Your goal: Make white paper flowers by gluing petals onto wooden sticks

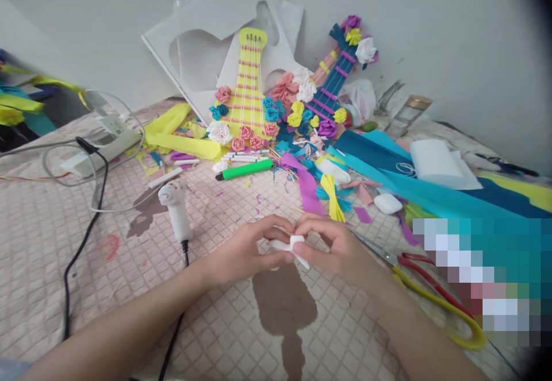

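Near the middle of the table, my left hand [251,246] and my right hand [330,244] meet fingertip to fingertip. Between them is a small white paper strip [297,242], bent or folded over on itself. The left thumb and fingers pinch one end, while the right thumb presses on the folded part. One tail of the strip points down below the right fingers. Left of my hands, a white glue gun [177,211] stands upright with its black cord running toward me. Scissors [425,280] with red and yellow handles lie beside my right forearm.
Decorated paper guitars, one yellow [248,91] and one dark blue [330,91], lean at the back. A green marker [245,169], paper scraps and blue crepe paper [431,177] lie across the table. A power strip [101,150] with cables sits at left; a glass jar [409,115] stands back right.
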The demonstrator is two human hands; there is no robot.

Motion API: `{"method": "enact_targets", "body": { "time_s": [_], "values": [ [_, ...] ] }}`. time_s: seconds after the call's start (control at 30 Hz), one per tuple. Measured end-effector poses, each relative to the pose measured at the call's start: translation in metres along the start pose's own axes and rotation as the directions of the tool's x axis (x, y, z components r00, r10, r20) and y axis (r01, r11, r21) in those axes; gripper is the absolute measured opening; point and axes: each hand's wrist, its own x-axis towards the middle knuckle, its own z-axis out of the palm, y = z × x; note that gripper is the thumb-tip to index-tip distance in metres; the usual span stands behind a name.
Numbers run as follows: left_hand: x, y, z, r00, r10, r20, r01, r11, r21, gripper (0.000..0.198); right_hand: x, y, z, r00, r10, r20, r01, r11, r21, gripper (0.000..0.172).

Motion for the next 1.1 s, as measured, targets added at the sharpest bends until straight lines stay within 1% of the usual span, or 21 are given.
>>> {"method": "enact_targets", "body": {
  "time_s": [0.1, 0.23, 0.43, 0.53, 0.7, 0.77, 0.9, 1.0, 1.07, 1.1],
  "values": [
    [0.001, 0.002, 0.001, 1.0, -0.004, -0.013, 0.005, 1.0, 0.009, 0.023, 0.001, 0.002, 0.001, 1.0, 0.016, -0.021, -0.016, 0.999, -0.032, 0.008],
    [0.003, 0.0, 0.002, 0.997, -0.015, -0.081, 0.023, 0.995, 0.094, 0.019, 0.002, 0.005, 0.004, 0.998, 0.024, -0.054, -0.028, 0.997, -0.077, 0.011],
    [0.004, -0.002, 0.002, 0.992, 0.016, -0.126, 0.006, 0.986, 0.169, 0.012, 0.003, 0.007, 0.008, 0.989, 0.087, -0.119, -0.095, 0.994, -0.059, 0.015],
    [0.004, -0.003, 0.003, 0.991, 0.003, -0.136, 0.015, 0.991, 0.132, 0.011, 0.003, 0.007, 0.009, 0.983, 0.126, -0.134, -0.133, 0.99, -0.048, 0.014],
    [0.004, -0.005, 0.004, 0.987, -0.081, -0.137, 0.072, 0.995, -0.07, 0.011, 0.003, 0.004, 0.009, 0.972, 0.192, -0.135, -0.19, 0.981, 0.034, 0.012],
    [0.004, -0.004, 0.004, 0.986, -0.101, -0.135, 0.084, 0.989, -0.125, 0.011, 0.003, 0.002, 0.009, 0.969, 0.204, -0.137, -0.198, 0.979, 0.053, 0.011],
    [0.004, -0.003, 0.006, 0.98, -0.14, -0.142, 0.12, 0.982, -0.144, 0.013, 0.004, 0.001, 0.011, 0.973, 0.18, -0.147, -0.178, 0.984, 0.025, 0.009],
    [0.005, -0.004, 0.006, 0.972, -0.187, -0.145, 0.17, 0.977, -0.126, 0.017, 0.004, 0.001, 0.01, 0.979, 0.16, -0.125, -0.162, 0.987, 0.0, 0.01],
    [0.005, -0.007, 0.006, 0.972, -0.191, -0.139, 0.175, 0.977, -0.12, 0.018, 0.004, 0.005, 0.007, 0.983, 0.141, -0.116, -0.144, 0.989, -0.018, 0.01],
    [0.005, -0.009, 0.005, 0.973, -0.183, -0.141, 0.168, 0.979, -0.117, 0.017, 0.004, 0.009, 0.004, 0.984, 0.123, -0.129, -0.13, 0.99, -0.049, 0.01]
  ]
}}
